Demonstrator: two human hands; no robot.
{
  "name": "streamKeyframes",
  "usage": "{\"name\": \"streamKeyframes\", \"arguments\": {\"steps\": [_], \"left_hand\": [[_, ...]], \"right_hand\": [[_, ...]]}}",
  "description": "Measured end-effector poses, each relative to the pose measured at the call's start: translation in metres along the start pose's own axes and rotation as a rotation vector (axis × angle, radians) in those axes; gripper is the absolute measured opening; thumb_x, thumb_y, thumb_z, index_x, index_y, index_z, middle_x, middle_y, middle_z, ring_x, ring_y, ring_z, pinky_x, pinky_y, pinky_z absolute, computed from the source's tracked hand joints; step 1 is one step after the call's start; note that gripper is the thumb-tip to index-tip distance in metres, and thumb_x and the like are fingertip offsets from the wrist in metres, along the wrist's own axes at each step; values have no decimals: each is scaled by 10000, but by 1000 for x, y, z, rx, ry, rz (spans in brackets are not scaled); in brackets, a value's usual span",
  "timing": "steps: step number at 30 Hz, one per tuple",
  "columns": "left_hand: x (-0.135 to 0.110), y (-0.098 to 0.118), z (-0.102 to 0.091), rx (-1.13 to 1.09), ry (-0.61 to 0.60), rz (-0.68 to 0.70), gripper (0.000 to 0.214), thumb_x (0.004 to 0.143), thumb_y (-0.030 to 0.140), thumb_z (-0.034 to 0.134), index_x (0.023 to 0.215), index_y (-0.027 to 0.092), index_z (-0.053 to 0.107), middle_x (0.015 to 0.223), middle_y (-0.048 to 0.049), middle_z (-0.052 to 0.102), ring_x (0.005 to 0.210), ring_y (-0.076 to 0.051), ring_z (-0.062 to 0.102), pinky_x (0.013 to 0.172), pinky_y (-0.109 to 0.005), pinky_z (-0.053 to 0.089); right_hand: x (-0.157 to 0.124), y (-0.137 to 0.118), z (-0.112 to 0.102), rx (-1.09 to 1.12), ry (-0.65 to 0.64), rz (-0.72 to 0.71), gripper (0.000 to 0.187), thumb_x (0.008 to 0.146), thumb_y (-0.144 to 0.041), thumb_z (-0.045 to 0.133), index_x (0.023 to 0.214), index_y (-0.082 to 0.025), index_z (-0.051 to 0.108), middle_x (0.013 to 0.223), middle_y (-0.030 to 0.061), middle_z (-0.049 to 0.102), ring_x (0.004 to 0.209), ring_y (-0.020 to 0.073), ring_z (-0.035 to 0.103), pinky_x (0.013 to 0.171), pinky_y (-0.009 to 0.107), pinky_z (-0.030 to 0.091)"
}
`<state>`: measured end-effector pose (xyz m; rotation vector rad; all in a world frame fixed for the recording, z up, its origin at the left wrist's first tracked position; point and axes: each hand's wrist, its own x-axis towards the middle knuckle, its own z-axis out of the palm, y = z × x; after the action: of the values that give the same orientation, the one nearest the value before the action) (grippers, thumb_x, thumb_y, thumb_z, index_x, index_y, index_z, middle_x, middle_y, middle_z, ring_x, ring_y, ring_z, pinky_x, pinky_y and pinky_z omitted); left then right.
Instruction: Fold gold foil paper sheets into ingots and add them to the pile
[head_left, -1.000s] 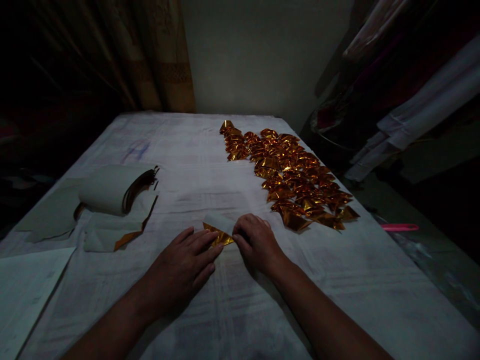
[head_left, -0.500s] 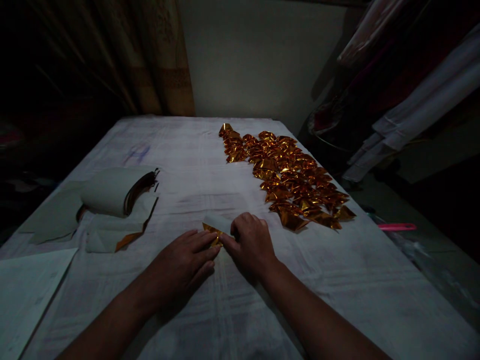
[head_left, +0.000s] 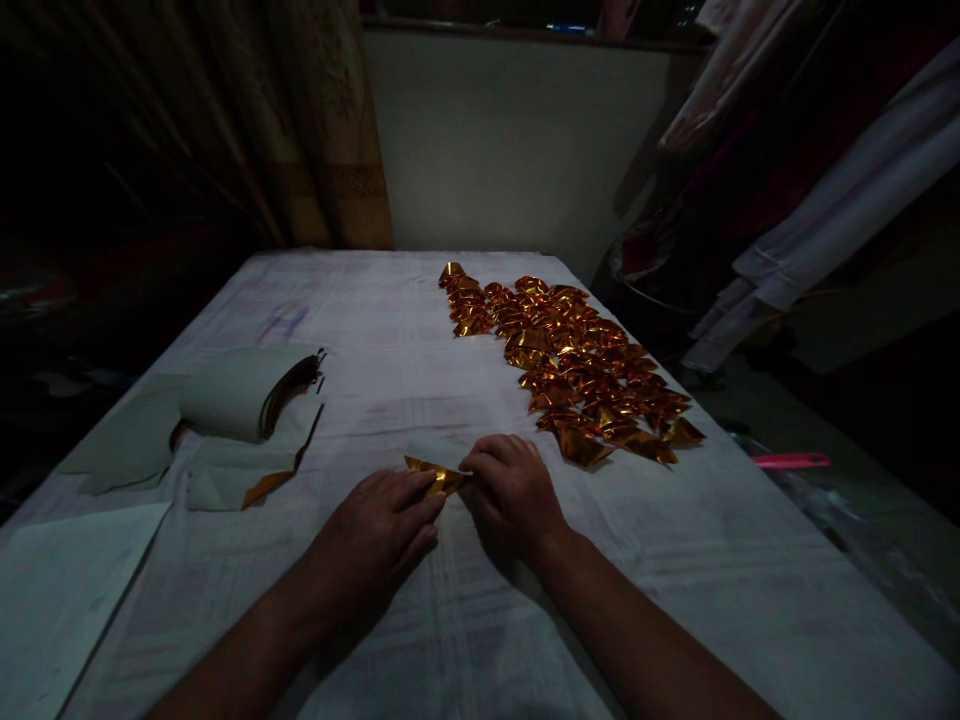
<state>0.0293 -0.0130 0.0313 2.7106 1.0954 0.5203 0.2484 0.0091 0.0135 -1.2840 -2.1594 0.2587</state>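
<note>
Head view: nearest to where I stand, a faintly checked cloth (head_left: 480,630) fills the bottom of the frame, a white sheet (head_left: 82,590) lying on it at lower left. Just below centre, the left hand (head_left: 382,525) lies flat, fingers straight and close together, their tips resting on a gold-foil paper (head_left: 448,480). The right hand (head_left: 514,495) has its fingers curled, thumb and forefinger nearly closed on the paper's right end. Left of centre sits a bowed stack of backed foil sheets (head_left: 232,390), pale side up. A pink handle (head_left: 791,461) shows at right. Folded gold-foil pieces (head_left: 577,360) cluster right of centre. Beyond hang a patterned curtain (head_left: 330,130), upper left, and garments (head_left: 825,220), upper right, with a plain wall (head_left: 517,140) between.
</note>
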Motion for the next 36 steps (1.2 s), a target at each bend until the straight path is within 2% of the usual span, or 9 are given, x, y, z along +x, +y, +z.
{"name": "streamKeyframes", "arguments": {"steps": [3,6,9,12,17,24,31,36], "left_hand": [[1,5,6,-5,71,-33,277,967,199,540,1221,220,647,1261,-108,662,1130,-265,629,945,-472,536],[4,3,6,-71,106,-32,272,992,199,505,1226,227,641,1236,-96,673,1116,-236,636,939,-430,537],[4,-8,1,-91,166,-70,248,1015,240,486,1200,235,652,1170,-80,694,1047,-208,657,887,-383,552],[2,-24,-1,14,227,-104,244,1008,273,491,1165,223,670,1156,-99,698,1044,-238,661,877,-419,555],[1,-38,0,66,142,-86,234,992,310,531,1135,228,697,1064,-80,722,979,-237,668,855,-418,528],[6,-33,1,93,110,-95,233,1002,368,531,1058,239,717,941,-51,708,877,-211,639,810,-381,492],[6,-31,3,103,126,-79,239,1024,347,494,1014,205,687,947,-56,698,877,-215,621,801,-381,479],[5,-26,1,63,75,-92,254,1032,299,448,936,203,662,882,-42,676,840,-204,601,780,-362,447]], "right_hand": [[-2,-1,-3,24,-102,-114,187,887,-145,569,985,-219,710,965,61,686,882,207,578,800,336,434],[-1,-2,-2,26,-175,-118,238,866,-118,573,1038,-199,716,996,72,700,895,209,586,819,343,457],[1,-3,-3,38,-194,-95,214,869,-144,595,1037,-192,720,1008,76,699,914,214,588,840,355,463],[1,-4,-4,37,-212,-75,167,860,-188,636,1006,-199,716,1024,72,686,921,215,578,840,362,456],[1,-6,-3,14,-226,-41,177,835,-247,692,1007,-204,701,1043,66,663,941,220,562,837,365,435],[3,-6,-1,-25,-220,-42,235,832,-310,748,1037,-203,704,1047,68,664,945,229,554,822,361,413],[4,-3,0,-49,-208,-96,164,935,-332,652,1001,-198,719,1005,64,679,893,209,554,783,340,386],[4,0,1,-30,-174,-112,223,1003,-342,560,937,-212,729,933,50,687,847,190,558,763,329,376]]}}
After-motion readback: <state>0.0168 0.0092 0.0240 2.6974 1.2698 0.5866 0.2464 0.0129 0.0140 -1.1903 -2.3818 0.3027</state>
